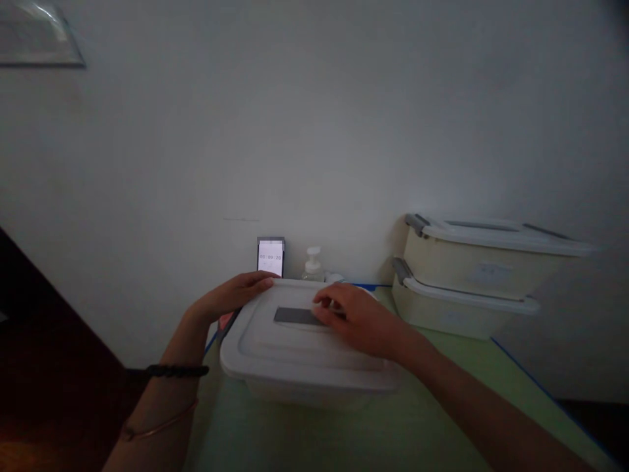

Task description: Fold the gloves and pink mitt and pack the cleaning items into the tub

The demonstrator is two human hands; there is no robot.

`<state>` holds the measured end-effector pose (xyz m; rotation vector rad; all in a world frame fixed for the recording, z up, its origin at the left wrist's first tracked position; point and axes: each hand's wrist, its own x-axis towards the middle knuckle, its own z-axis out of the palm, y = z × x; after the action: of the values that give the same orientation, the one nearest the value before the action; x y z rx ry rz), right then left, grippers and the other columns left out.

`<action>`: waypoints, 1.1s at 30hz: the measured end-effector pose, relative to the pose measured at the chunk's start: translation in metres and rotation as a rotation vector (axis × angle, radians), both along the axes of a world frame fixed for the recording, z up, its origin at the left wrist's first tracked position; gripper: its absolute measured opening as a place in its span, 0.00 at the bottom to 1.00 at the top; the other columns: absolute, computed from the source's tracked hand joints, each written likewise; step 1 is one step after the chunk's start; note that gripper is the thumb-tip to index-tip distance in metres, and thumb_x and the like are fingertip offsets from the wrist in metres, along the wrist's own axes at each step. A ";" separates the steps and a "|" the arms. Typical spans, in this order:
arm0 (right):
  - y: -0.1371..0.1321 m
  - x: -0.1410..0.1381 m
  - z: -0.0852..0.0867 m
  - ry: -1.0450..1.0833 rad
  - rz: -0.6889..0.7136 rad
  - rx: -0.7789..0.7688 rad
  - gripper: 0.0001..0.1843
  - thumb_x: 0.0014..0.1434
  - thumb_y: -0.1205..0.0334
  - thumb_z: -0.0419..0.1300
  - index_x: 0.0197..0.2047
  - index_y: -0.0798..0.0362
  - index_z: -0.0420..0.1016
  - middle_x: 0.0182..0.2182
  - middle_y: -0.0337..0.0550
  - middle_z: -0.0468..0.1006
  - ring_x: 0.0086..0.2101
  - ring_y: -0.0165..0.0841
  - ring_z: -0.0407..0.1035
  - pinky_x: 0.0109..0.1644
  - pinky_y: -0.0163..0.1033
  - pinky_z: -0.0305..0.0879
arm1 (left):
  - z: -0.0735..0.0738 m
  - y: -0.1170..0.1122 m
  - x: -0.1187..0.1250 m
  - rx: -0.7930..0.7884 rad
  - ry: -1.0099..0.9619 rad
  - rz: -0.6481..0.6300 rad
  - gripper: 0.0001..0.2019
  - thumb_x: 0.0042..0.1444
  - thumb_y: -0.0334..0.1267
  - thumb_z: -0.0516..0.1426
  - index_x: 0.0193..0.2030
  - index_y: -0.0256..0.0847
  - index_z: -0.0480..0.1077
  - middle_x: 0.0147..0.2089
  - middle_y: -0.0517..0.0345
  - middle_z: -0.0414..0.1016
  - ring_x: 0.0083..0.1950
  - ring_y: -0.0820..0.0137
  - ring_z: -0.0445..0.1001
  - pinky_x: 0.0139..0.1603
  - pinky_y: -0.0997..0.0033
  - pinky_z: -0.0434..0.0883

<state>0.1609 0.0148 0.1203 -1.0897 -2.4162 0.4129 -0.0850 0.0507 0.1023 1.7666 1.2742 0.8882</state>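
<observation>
A white plastic storage box with its lid (pixel 260 344) on stands on the table before me. My left hand (pixel 246 288) rests at the lid's far left corner, its fingers stretched along the edge. Over the lid's right half is my right hand (pixel 356 318), its fingers loosely bent and apart, the tips beside a grey strip (pixel 295 315) in the lid's middle. Nothing shows between those fingers. What the box holds is hidden.
On the right, two more lidded boxes (pixel 466 265) with grey latches are stacked near the wall. Behind my box stand a phone (pixel 270 255) with a running timer and a pump bottle (pixel 313 264). The green tabletop (pixel 442 406) has blue edges.
</observation>
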 end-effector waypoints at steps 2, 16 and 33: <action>-0.001 -0.016 0.002 -0.130 -0.019 0.055 0.16 0.60 0.53 0.49 0.39 0.56 0.71 0.37 0.49 0.74 0.36 0.36 0.67 0.41 0.41 0.61 | 0.000 0.001 0.002 0.009 0.016 0.014 0.16 0.49 0.47 0.57 0.41 0.44 0.75 0.41 0.54 0.78 0.42 0.59 0.74 0.39 0.69 0.69; 0.011 -0.041 -0.006 -0.297 -0.146 0.169 0.37 0.62 0.44 0.32 0.27 0.56 0.75 0.27 0.53 0.77 0.28 0.38 0.70 0.32 0.40 0.58 | -0.009 0.013 0.020 0.203 0.254 -0.112 0.16 0.56 0.49 0.48 0.37 0.43 0.73 0.40 0.53 0.77 0.43 0.59 0.73 0.46 0.65 0.64; 0.009 -0.026 0.023 -0.480 0.073 -0.017 0.35 0.53 0.33 0.42 0.25 0.55 0.73 0.24 0.46 0.75 0.26 0.34 0.66 0.28 0.37 0.52 | 0.008 0.004 0.019 0.117 0.444 -0.110 0.21 0.58 0.51 0.44 0.43 0.40 0.70 0.44 0.52 0.75 0.45 0.63 0.72 0.46 0.67 0.66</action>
<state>0.1348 0.0237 0.1437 -1.2222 -2.8786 0.2103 -0.0663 0.0544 0.1107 2.1871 1.4014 0.5316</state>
